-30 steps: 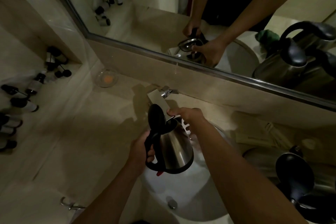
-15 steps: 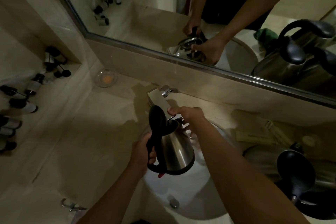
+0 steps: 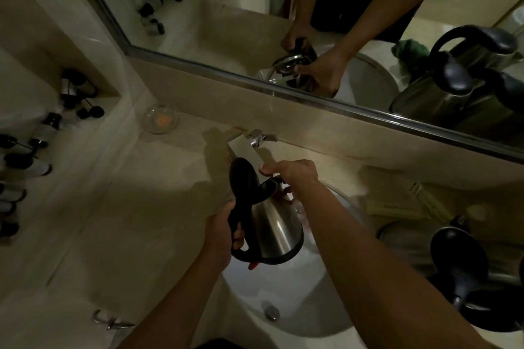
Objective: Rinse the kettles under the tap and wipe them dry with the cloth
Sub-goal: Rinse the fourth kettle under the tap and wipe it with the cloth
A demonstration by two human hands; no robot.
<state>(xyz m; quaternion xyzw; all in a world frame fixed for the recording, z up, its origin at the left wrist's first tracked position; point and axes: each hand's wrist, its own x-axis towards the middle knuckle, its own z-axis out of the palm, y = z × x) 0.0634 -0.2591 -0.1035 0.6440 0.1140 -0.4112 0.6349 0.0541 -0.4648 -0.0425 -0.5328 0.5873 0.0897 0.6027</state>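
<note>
A steel kettle [image 3: 276, 231] with a black handle and raised black lid [image 3: 243, 178] hangs over the white sink [image 3: 283, 300], its mouth under the chrome tap [image 3: 249, 147]. My left hand [image 3: 222, 232] grips the kettle's handle. My right hand [image 3: 292, 176] sits at the kettle's mouth, thumb above the rim and fingers curled over its far side. A second kettle with a black lid [image 3: 456, 255] stands on the counter at the right. A green cloth [image 3: 408, 49] shows only in the mirror.
A mirror [image 3: 312, 22] runs along the back wall. Several small dark-capped bottles [image 3: 42, 133] line the left ledge and niche. A glass dish [image 3: 161, 119] sits near the wall. Paper packets [image 3: 397, 204] lie right of the tap. A metal hook [image 3: 110, 320] sits near the counter's front edge.
The kettle and both hands have barely shifted, staying under the tap.
</note>
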